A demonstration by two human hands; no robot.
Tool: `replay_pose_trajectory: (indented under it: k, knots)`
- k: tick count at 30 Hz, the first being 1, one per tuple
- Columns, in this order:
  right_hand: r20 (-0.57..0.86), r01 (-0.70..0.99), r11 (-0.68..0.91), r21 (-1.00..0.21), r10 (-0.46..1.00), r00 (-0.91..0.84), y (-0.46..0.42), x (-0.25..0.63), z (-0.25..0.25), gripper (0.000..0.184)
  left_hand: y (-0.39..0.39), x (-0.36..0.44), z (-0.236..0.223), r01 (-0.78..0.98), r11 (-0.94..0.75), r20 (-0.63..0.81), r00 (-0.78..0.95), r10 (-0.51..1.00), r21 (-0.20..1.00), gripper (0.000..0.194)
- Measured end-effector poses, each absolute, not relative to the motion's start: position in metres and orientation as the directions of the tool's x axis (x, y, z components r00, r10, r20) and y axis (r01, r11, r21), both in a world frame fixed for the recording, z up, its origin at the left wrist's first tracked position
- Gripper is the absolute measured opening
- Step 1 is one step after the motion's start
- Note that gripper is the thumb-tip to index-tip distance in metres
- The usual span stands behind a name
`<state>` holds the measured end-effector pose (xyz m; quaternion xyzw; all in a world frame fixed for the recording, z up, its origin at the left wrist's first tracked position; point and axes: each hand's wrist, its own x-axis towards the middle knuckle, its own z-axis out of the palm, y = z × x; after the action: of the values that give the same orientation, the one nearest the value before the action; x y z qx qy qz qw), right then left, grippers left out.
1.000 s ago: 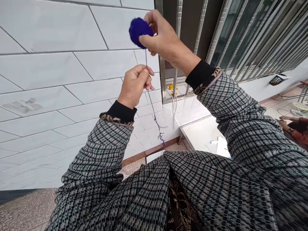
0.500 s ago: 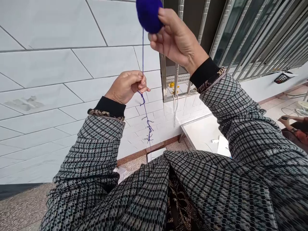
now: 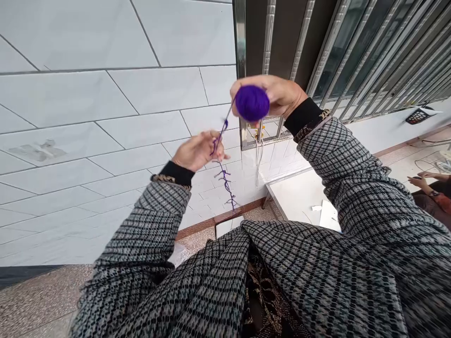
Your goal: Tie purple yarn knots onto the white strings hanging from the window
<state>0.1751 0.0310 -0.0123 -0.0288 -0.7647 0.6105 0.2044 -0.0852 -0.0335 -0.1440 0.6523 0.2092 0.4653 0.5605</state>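
seen from the head camera, a person in a checked coat winds yarn beside a white tiled wall (image 3: 88,98), the right hand (image 3: 280,93) curled behind a purple ball of yarn (image 3: 252,103) and gripping it, though most of its fingers are hidden. the left hand (image 3: 198,150), lower and nearer the wall, has its fingers partly spread with the strand (image 3: 226,185) running across them; blur makes it impossible to tell whether they pinch it. half a second earlier the ball was higher, at the top edge, with a smooth, straight strand below it; now it has dropped in front of the right hand, the strand slants, and a knotted, tufted stretch shows between the two hands. that suggests the smooth length has been taken up and the winding, it seems, has reached the knots, where the yarn may snag. more tufts dangle below the left hand. behind the right hand stand metal window bars (image 3: 269,37), with a pale cord (image 3: 258,162) hanging just below it. lower, under the right forearm, a white desk (image 3: 294,195) bears a sheet of paper (image 3: 328,215); beyond that arm, another person's hands (image 3: 419,180) show at the edge.
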Motion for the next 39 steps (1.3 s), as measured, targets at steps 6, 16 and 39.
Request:
replay_pose_trajectory:
  k: [6, 16, 39]
  knots:
    - [0.404, -0.299, 0.273, -0.914, 0.550, -0.731, 0.016, 0.184, -0.002, 0.050, -0.046, -0.098, -0.261, -0.406, -0.060, 0.218, 0.354, 0.909, 0.912, 0.057]
    - [0.628, -0.739, 0.176, -0.650, 0.672, -0.392, -0.004, 0.199, 0.022, 0.041, -0.070, -0.144, -0.398, -0.324, 0.145, -0.162, -0.024, 0.987, 0.935, 0.047]
    - [0.530, -0.530, 0.309, -0.790, 0.779, -0.335, -0.049, 0.175, 0.042, 0.018, -0.052, -0.143, -0.406, 0.282, 0.213, -0.212, -0.034, 0.977, 0.935, 0.047]
